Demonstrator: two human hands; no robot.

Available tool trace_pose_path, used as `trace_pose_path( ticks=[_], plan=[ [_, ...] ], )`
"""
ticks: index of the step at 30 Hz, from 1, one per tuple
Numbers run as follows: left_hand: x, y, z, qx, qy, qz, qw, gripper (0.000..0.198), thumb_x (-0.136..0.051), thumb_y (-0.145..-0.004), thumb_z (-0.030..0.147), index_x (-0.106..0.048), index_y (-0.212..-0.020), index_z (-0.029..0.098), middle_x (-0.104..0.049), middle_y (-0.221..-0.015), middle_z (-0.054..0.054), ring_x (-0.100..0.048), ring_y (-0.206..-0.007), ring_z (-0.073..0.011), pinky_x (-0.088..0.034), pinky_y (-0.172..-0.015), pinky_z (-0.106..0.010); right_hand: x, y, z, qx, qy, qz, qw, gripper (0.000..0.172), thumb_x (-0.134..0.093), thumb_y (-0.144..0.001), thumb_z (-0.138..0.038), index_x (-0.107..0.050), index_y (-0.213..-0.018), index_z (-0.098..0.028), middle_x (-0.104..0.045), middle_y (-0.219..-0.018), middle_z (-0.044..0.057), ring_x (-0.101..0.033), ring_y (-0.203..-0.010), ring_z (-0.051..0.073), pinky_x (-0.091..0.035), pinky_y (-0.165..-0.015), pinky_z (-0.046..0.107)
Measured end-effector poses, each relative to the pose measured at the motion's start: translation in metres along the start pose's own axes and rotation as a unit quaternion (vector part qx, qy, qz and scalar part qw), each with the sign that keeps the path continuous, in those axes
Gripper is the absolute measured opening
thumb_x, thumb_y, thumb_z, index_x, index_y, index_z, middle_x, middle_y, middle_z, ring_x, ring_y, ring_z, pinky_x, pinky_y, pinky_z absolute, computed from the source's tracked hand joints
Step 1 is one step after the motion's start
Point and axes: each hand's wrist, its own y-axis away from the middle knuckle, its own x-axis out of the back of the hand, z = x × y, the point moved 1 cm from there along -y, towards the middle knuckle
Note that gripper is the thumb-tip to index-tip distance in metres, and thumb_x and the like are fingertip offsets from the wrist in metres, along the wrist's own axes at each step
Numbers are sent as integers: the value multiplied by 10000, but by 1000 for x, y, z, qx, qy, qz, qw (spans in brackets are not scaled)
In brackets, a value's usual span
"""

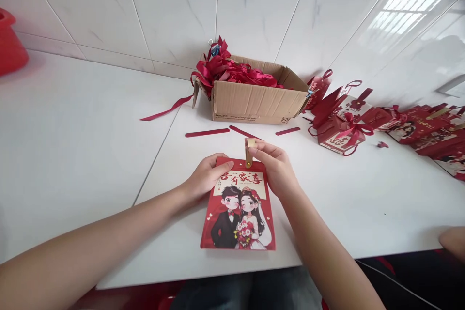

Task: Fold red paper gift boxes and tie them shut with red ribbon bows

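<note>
Red bag: a flat, rectangular red card bag (239, 206) printed with a cartoon bride and groom, lying at the lower centre of the frame; its back is out of my sight.
Left hand: the left hand (206, 174) clamps the bag's upper left edge, thumb on the front, the other fingers mostly hidden behind.
Right hand: the right hand (278, 162) has thumb and finger pinched together on a narrow, glossy gold strap (249, 156), upright at the bag's top edge; the fingertips cover part of it.
Strips: three slim dark-red strips (207, 132) lie beyond the hands, the middle one partly covered by the right hand.
Carton: a brown cardboard carton (250, 104) at upper centre, heaped with crimson satin ribbon (247, 75) that hides its bottom.
Right side: red gift boxes (341, 138) crowd together, overlapping, the farthest cut off by the frame.
Edges: a red plastic tub (10, 48) is cropped at upper left; at lower right, perhaps another person's arm (454, 241).
</note>
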Motion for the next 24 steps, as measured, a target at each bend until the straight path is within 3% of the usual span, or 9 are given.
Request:
trace_pose_path(
  ticks=[4, 9, 17, 24],
  plan=[
    [0, 1, 1, 3, -5, 8, 1000, 275, -741, -732, 352, -529, -741, 178, -639, -642, 30, -595, -558, -124, -450, -573, -255, 4, -4, 0, -53, -34, 49, 997, 213, -786, -640, -379, -680, -708, -207, -637, -944, 36, -574, -836, 184, -448, -736, 324],
    [0, 2, 3, 9, -17, 9, 1000, 285, -748, -718, 357, -535, -753, 172, -661, -690, 1, -636, -607, -161, -475, -593, -281, 18, -13, -4, -30, -113, 92, 989, 200, -724, -701, -400, -658, -830, -262, -563, -792, 1, -513, -734, 136, -401, -649, 269],
    [1, 2, 3, 10, -24, -10, 1000, 280, -734, -739, 357, -533, -779, 166, -669, -720, -7, -662, -653, -171, -512, -615, -287, 26, -17, -8, 25, -258, 42, 965, 85, -671, -803, -333, -612, -848, -290, -573, -759, -59, -369, -485, 56, -442, -547, 214],
    [4, 1, 0, 9, -32, -1, 999, 313, -743, -728, 381, -522, -769, 164, -638, -693, 11, -650, -629, -156, -501, -589, -269, 22, -13, -9, 9, -299, -21, 954, 154, -732, -768, -302, -614, -848, -245, -589, -658, -87, -411, -444, 15, -363, -411, 123]
  ],
)
